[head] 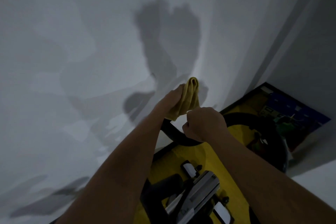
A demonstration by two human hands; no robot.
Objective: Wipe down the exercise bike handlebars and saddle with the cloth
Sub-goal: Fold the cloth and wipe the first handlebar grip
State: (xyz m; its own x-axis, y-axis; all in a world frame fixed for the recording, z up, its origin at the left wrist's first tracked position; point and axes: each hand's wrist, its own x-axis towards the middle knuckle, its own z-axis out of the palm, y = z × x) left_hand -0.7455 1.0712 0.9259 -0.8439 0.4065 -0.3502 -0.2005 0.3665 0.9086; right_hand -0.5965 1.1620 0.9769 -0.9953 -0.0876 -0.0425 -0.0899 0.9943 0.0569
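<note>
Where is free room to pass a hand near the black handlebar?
Free: the gap between the black curved handlebar and the white wall. Crowded: the bar's far end, where left hand, yellow cloth and right hand meet.

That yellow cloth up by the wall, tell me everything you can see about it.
The mustard-yellow cloth looks soft, like microfibre, bunched into folds with a rounded fold at its top. The left hand holds it, fingers laid along its left side. Its lower end hangs at the black curved handlebar, though contact is hidden. The right hand, curled into a fist, sits at its lower right edge; whether it pinches the cloth is unclear.
</note>
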